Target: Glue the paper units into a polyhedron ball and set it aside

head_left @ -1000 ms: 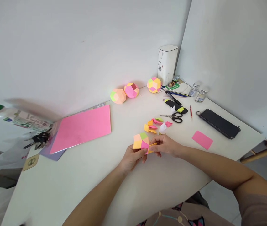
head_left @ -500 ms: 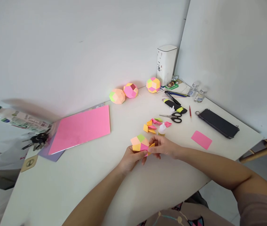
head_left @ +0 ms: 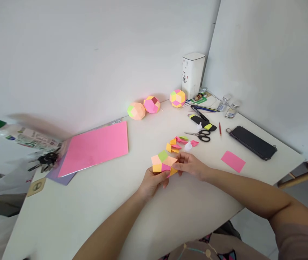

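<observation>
Between my two hands is a folded-paper model point(head_left: 162, 161) with peach, green, yellow and pink faces, partly covered by my fingers. My left hand point(head_left: 152, 182) is closed on its lower left side, thumb across the front. At its right edge my right hand point(head_left: 188, 165) pinches the paper between thumb and fingers. Just beyond lie several loose folded paper pieces point(head_left: 174, 146) in orange, pink and green. Beside them is a small glue bottle with a white top point(head_left: 188, 146), its lower part hidden behind my right hand.
Three finished paper balls point(head_left: 152, 104) rest along the wall. Scissors point(head_left: 201, 134), a black-and-yellow cutter point(head_left: 202, 122), a pink slip point(head_left: 233, 161) and a phone point(head_left: 251, 142) lie to the right. Pink paper sheets point(head_left: 97, 148), keys point(head_left: 46, 159) and a green-capped bottle point(head_left: 24, 135) are at left.
The fingers of my right hand have shifted slightly up along the model's right edge, and a peach face there now shows more fully. My left hand keeps its hold.
</observation>
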A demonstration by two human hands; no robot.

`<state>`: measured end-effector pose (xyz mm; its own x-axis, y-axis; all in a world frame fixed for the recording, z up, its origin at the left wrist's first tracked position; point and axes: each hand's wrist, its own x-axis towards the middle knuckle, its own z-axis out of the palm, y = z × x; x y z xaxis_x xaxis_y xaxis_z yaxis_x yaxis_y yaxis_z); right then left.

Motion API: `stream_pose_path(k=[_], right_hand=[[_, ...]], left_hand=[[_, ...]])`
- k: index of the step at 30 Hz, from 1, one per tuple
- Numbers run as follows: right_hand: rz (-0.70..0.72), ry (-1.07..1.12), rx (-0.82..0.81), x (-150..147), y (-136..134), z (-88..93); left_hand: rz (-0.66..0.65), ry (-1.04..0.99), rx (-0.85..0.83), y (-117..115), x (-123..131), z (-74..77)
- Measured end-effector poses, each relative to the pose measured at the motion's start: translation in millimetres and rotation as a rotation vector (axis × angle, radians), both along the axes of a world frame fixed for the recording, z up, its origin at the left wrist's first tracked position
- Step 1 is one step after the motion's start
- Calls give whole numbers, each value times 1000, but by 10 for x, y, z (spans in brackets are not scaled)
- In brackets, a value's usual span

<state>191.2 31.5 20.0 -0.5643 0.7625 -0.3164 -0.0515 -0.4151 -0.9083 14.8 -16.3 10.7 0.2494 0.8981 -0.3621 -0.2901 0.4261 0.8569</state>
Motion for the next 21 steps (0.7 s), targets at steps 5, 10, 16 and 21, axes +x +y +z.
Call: stream_pose_path(k=[5,10,16,21], right_hand=[[4,33,28,10,-7,-14],[38,41,32,11,-11,-26],[104,62,-8,6,-12,-36],[87,30,-53,-1,-3,-26]], left_hand=[[7,-27,11,6,-16,-7],[27,-97,42,14,-20,-24],[33,-111,17,22,-6,-33],[38,-148,58,7,-8,-52]])
